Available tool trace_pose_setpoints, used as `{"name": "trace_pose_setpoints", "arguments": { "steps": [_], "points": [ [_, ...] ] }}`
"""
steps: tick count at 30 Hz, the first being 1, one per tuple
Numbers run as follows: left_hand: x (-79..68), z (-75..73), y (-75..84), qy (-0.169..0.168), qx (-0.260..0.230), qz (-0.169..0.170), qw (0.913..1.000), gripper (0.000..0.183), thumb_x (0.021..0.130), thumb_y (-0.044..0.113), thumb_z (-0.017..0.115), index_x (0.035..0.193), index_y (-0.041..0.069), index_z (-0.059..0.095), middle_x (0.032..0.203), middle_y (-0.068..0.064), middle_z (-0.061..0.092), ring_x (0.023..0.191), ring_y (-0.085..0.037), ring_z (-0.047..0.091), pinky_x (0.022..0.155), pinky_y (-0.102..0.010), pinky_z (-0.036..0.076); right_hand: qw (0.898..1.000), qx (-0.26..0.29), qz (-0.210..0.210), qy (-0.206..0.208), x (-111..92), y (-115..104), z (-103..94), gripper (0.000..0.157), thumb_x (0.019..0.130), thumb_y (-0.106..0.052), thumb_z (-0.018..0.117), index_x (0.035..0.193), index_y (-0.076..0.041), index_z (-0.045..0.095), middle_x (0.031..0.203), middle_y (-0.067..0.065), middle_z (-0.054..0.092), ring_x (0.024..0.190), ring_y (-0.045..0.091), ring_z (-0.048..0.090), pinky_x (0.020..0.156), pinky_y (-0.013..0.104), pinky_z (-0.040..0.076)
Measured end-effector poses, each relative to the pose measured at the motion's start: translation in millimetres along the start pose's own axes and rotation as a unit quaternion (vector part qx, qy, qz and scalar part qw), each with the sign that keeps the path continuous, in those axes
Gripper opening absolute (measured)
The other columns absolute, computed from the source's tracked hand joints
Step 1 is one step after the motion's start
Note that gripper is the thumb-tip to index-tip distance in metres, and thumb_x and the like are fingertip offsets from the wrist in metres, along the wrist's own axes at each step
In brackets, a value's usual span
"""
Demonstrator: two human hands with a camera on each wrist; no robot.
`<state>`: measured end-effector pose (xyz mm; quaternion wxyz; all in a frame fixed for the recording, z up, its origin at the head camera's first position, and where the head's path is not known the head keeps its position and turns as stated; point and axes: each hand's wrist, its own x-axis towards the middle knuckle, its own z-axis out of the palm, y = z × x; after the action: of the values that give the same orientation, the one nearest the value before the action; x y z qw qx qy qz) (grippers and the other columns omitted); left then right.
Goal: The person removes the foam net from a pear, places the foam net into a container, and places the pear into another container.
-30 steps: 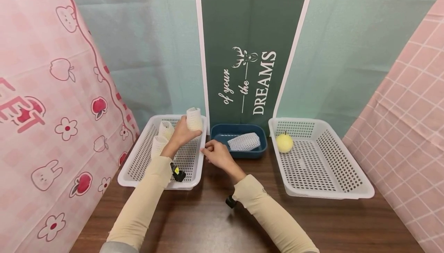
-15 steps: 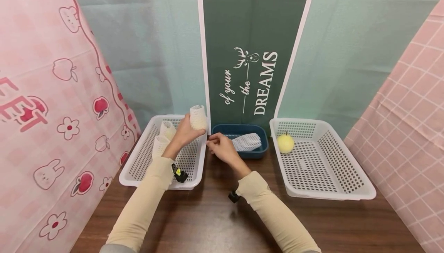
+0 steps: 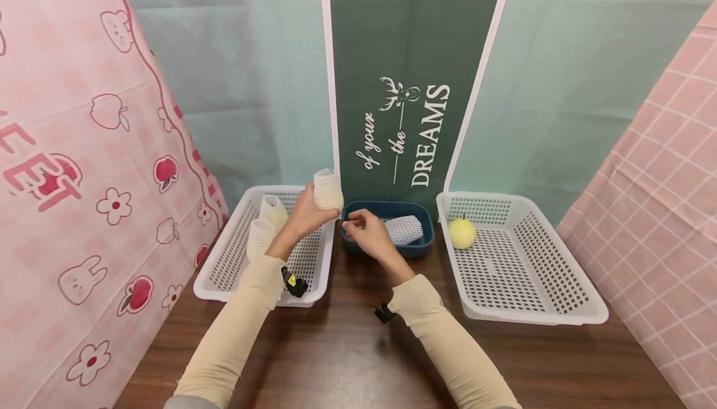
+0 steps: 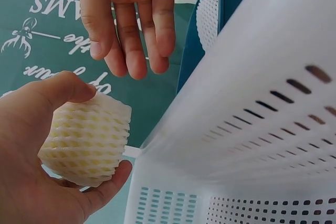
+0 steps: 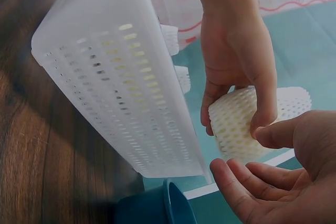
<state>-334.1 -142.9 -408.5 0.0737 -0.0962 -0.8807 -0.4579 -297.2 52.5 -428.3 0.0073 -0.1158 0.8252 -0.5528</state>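
My left hand [image 3: 304,215] grips a round yellow fruit in a white foam net sleeve [image 3: 328,193], held above the right rim of the left white basket [image 3: 327,256]. In the left wrist view, thumb and fingers wrap the netted fruit [image 4: 89,139], and the sleeve's loose end stands up past the fruit in the head view. My right hand [image 3: 368,233] is beside it over the blue bin [image 3: 392,203], holding nothing. Its fingers [image 5: 233,182] are loosely extended just below the sleeve in the right wrist view. Two more netted fruits [image 3: 272,211] lie in the left basket.
An empty foam net [image 3: 404,230] lies in the blue bin. The right white basket [image 3: 458,287] has a bare yellow fruit [image 3: 462,233] with a dark stem at its left side. Curtains hang behind and on both sides of the brown wooden table [image 3: 347,359].
Both hands have shifted rightward together; the left carries the netted fruit from over the left basket to its right rim. The right hand has moved over the blue bin's left end.
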Motion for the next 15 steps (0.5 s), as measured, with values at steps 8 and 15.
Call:
{"name": "trace_pose_setpoints", "arguments": {
  "steps": [8, 15],
  "points": [
    [-3.3, 7.2, 9.3, -0.014, -0.011, 0.006, 0.9998, 0.084, 0.087, 0.026, 0.081, 0.154, 0.0, 0.037, 0.134, -0.022, 0.058, 0.112, -0.035, 0.06, 0.094, -0.053, 0.055, 1.0, -0.004, -0.011, 0.012, -0.6, 2.3, -11.4, 0.04, 0.103, -0.019, 0.069, 0.135, 0.004, 0.063, 0.123, 0.022, 0.074, 0.105, 0.039, 0.077, 0.092, 0.043, 0.063],
    [-5.7, 12.6, 14.9, -0.018, -0.031, 0.031, 0.9989, 0.086, 0.086, 0.022, 0.081, 0.156, 0.001, 0.036, 0.135, -0.021, 0.058, 0.111, -0.033, 0.059, 0.094, -0.05, 0.053, 0.999, -0.029, -0.023, 0.027, -1.9, 6.4, -16.6, 0.041, 0.103, -0.02, 0.069, 0.135, 0.005, 0.063, 0.123, 0.02, 0.074, 0.098, 0.028, 0.078, 0.087, 0.039, 0.063]
  ]
}}
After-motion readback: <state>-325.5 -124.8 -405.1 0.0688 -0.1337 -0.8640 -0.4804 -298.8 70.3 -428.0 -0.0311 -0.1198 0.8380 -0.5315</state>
